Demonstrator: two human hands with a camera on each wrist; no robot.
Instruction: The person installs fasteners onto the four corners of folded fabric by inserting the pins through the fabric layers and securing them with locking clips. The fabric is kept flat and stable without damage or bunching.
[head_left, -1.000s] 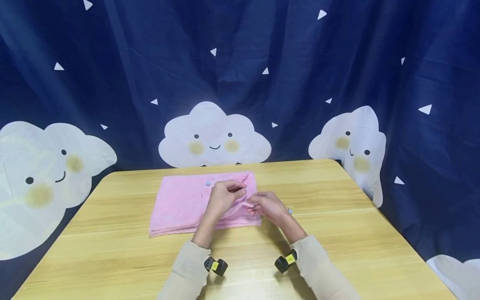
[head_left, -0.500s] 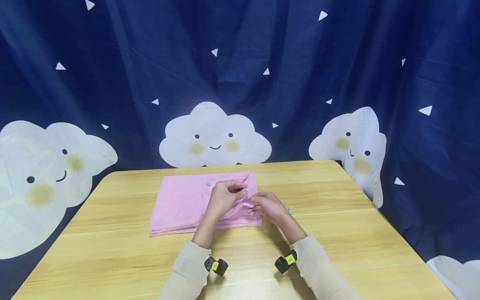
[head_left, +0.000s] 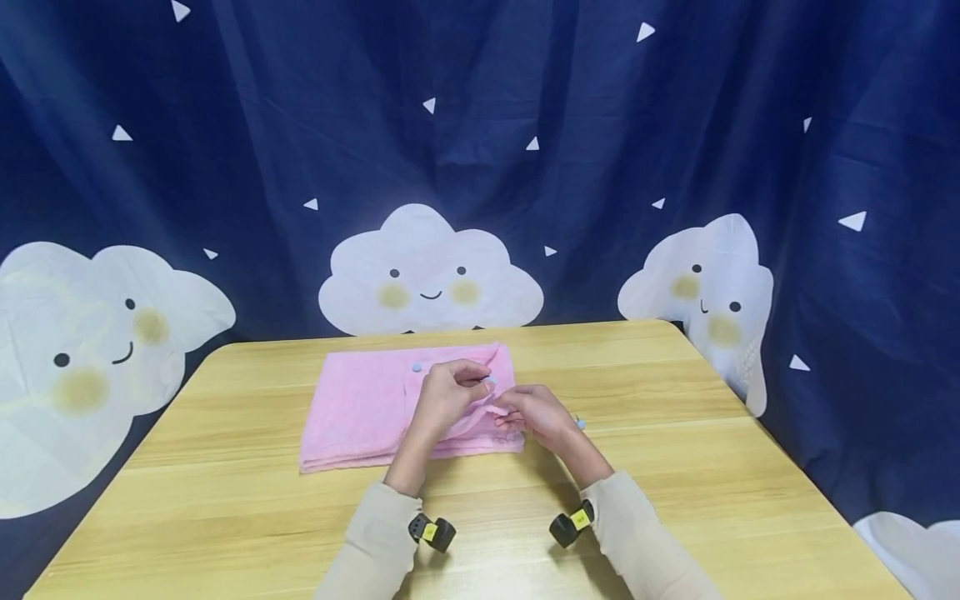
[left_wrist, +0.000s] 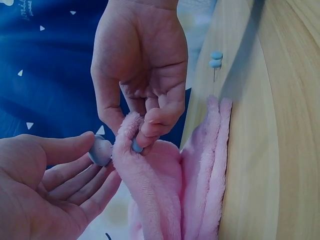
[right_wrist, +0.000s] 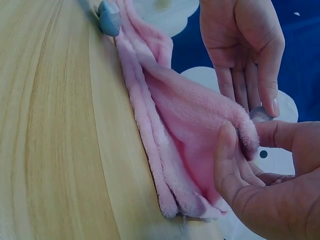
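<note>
A folded pink plush cloth (head_left: 360, 408) lies on the table, its right-hand layers lifted. My left hand (head_left: 444, 398) pinches a round blue cap (left_wrist: 100, 151) between thumb and fingers, against the outside of the raised fold. My right hand (head_left: 542, 412) pinches the edge of that fold (right_wrist: 247, 132) from the other side. Under the right fingertips a smaller blue piece (left_wrist: 137, 146) shows on the fold; how it joins the cap is hidden. Another blue cap (head_left: 416, 367) sits on top of the cloth, to the left of my left hand.
To the right of the cloth, a blue-headed piece with a thin metal pin (left_wrist: 215, 63) lies on the wooden table (head_left: 675, 467). A blue cap (right_wrist: 109, 19) shows at the cloth's edge in the right wrist view. Behind hangs a dark blue curtain (head_left: 480, 167) with clouds.
Both hands keep nearly the same place and grip. Slightly more of the blue cap shows between my left thumb and finger.
</note>
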